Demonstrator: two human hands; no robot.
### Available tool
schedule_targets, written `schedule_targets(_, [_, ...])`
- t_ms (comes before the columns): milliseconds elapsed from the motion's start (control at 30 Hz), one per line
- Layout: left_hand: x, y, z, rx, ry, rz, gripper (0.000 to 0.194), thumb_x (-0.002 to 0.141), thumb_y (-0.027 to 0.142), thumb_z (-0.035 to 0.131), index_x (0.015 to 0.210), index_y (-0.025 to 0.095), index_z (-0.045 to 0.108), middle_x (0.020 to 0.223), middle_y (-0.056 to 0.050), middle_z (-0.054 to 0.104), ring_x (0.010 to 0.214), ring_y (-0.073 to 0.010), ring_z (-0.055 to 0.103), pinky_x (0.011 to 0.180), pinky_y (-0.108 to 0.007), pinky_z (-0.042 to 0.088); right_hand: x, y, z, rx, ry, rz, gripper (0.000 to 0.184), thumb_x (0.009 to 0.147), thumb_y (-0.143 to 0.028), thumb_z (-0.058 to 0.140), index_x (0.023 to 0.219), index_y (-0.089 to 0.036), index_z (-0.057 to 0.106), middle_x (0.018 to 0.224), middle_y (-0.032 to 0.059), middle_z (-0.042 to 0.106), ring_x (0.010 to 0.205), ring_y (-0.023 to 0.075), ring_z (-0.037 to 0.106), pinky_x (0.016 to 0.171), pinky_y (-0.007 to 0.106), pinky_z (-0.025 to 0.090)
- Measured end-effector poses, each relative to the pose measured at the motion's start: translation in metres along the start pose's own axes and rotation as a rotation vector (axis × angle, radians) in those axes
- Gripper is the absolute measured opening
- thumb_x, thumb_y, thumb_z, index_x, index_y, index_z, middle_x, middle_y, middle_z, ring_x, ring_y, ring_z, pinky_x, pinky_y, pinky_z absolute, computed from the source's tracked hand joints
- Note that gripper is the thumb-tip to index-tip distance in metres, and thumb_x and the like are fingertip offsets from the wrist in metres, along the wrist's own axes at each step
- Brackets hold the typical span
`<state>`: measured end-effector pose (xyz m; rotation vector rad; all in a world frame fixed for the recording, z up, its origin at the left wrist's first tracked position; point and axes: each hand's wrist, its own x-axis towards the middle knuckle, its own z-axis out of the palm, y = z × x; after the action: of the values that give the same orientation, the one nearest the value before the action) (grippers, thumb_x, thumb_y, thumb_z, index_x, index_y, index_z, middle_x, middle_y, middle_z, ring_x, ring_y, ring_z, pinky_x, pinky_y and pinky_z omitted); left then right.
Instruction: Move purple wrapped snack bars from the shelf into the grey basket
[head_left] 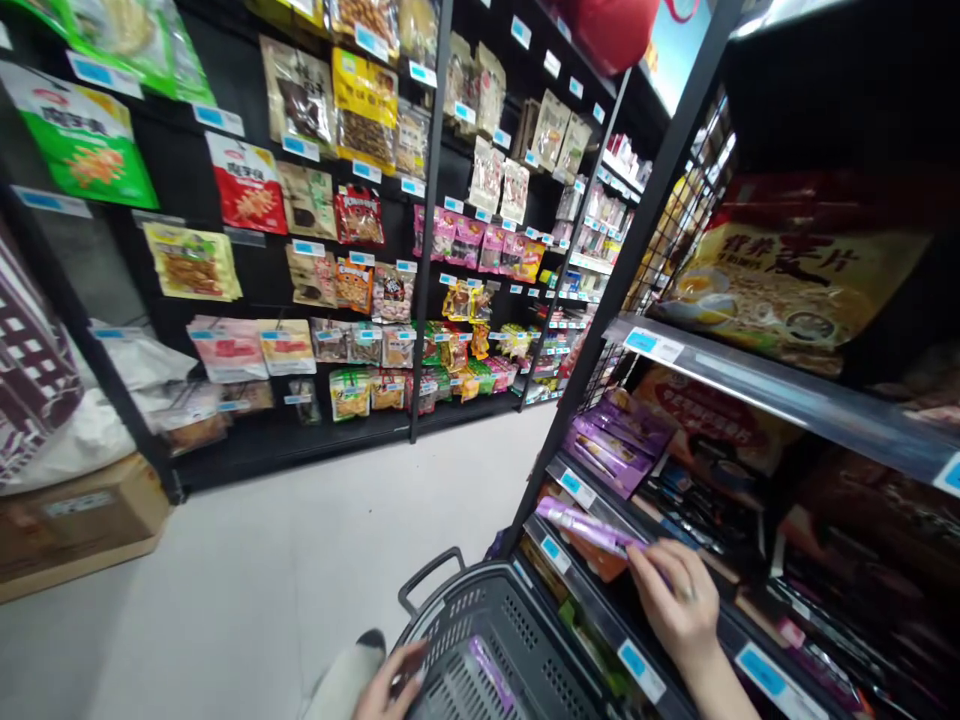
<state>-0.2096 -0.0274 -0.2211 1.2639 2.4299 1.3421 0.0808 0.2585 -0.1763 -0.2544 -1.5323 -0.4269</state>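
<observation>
My right hand [679, 600] is closed on one end of a slim purple packet [585, 524], pinched between thumb and fingers. The packet sticks out leftward in front of the lower shelf edge. Below it on the left is a dark grey shopping basket [517, 610] with slotted walls. Another slim purple packet [491, 672] lies inside it. At the bottom of the view, my left hand [394, 685] curls its fingers at the basket's left rim; part of the hand is cut off by the frame. More purple packets [619, 440] lie on the shelf above my right hand.
A black shelf rack on the right holds a large oatmeal bag [795, 270] above a metal shelf edge [750, 372]. Across the pale floor [300, 560], a wall rack [300, 445] carries hanging snack bags. A cardboard box [82, 515] stands at the left.
</observation>
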Motion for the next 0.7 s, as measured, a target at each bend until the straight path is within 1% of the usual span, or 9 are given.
schedule_targets(67, [-0.013,0.058,0.005,-0.366,-0.242,-0.047,0.063,0.069,0.065,0.053,0.113,0.02,0.055,0.11,-0.014,0.062,0.097,-0.028,0.061,0.087,-0.042,0.049,-0.016,-0.04,-0.027,0.139,-0.004,0.005,0.031,0.075,-0.005,0.061,0.097,-0.025,0.068,0.075,0.0016,0.064,0.081,0.0178,0.058,0.075,0.033,0.05])
schedule_targets(133, [-0.026,0.11,0.007,-0.641,-0.402,0.009,0.065,0.071,0.058,0.059,0.123,0.022,0.046,0.115,-0.013,0.058,0.093,-0.0249,0.062,0.081,-0.042,0.052,-0.027,-0.074,-0.053,0.224,-0.035,0.002,0.033,0.076,-0.006,0.06,0.101,-0.027,0.067,0.077,0.0005,0.066,0.082,0.0183,0.061,0.077,0.034,0.053])
schedule_targets(233, [-0.043,0.158,0.002,-0.781,-0.622,0.037,0.081,0.055,0.045,0.078,0.125,0.023,0.044,0.114,-0.014,0.059,0.089,-0.0268,0.062,0.065,-0.038,0.055,-0.034,-0.107,-0.084,0.3,-0.105,-0.018,0.028,0.082,-0.014,0.058,0.105,-0.027,0.066,0.08,0.0004,0.067,0.083,0.0179,0.062,0.078,0.032,0.054])
schedule_targets(333, [-0.06,0.174,-0.003,-0.606,-0.544,0.007,0.059,0.055,0.023,0.081,0.108,0.018,0.057,0.1,-0.01,0.066,0.085,-0.0203,0.064,0.071,-0.028,0.053,-0.036,-0.122,-0.096,0.321,-0.099,-0.026,0.024,0.082,-0.013,0.057,0.1,-0.026,0.067,0.079,0.0004,0.064,0.081,0.0154,0.06,0.081,0.029,0.053])
schedule_targets(400, [-0.07,0.175,-0.005,-0.522,-0.449,0.016,0.039,0.057,0.02,0.079,0.093,0.015,0.063,0.096,-0.009,0.068,0.087,-0.0181,0.064,0.076,-0.025,0.05,-0.038,-0.126,-0.096,0.323,-0.016,0.053,0.026,0.078,-0.012,0.063,0.098,-0.027,0.067,0.079,0.0004,0.058,0.08,0.0144,0.057,0.084,0.031,0.052])
schedule_targets(467, [-0.077,0.175,-0.006,-0.505,-0.382,0.04,0.03,0.059,0.02,0.078,0.085,0.014,0.065,0.096,-0.008,0.069,0.091,-0.0186,0.064,0.079,-0.024,0.05,-0.04,-0.127,-0.092,0.399,0.06,0.27,0.031,0.074,-0.024,0.07,0.104,-0.027,0.064,0.087,0.0033,0.053,0.086,0.0181,0.055,0.085,0.037,0.051])
schedule_targets(533, [-0.081,0.175,-0.007,-0.498,-0.328,0.066,0.028,0.059,0.021,0.077,0.083,0.015,0.065,0.096,-0.009,0.069,0.092,-0.0195,0.064,0.079,-0.026,0.051,-0.042,-0.127,-0.089,0.574,0.036,0.595,0.043,0.077,-0.046,0.063,0.112,-0.023,0.059,0.099,0.0088,0.051,0.093,0.0236,0.055,0.079,0.04,0.052])
schedule_targets(600, [-0.083,0.177,-0.009,-0.464,-0.28,0.102,0.025,0.06,0.02,0.077,0.082,0.015,0.066,0.096,-0.009,0.069,0.092,-0.0203,0.064,0.078,-0.027,0.052,-0.043,-0.128,-0.09,0.825,-0.128,0.914,0.054,0.08,-0.06,0.05,0.116,-0.019,0.055,0.105,0.0128,0.052,0.092,0.0255,0.057,0.071,0.036,0.053])
schedule_targets(700, [-0.087,0.179,-0.014,-0.369,-0.214,0.185,0.02,0.063,0.019,0.074,0.081,0.015,0.067,0.094,-0.009,0.07,0.09,-0.0195,0.065,0.078,-0.026,0.052,-0.037,-0.135,-0.096,1.154,-0.328,1.274,0.056,0.075,-0.059,0.058,0.114,-0.021,0.053,0.09,0.0073,0.06,0.069,0.0176,0.06,0.061,0.027,0.051])
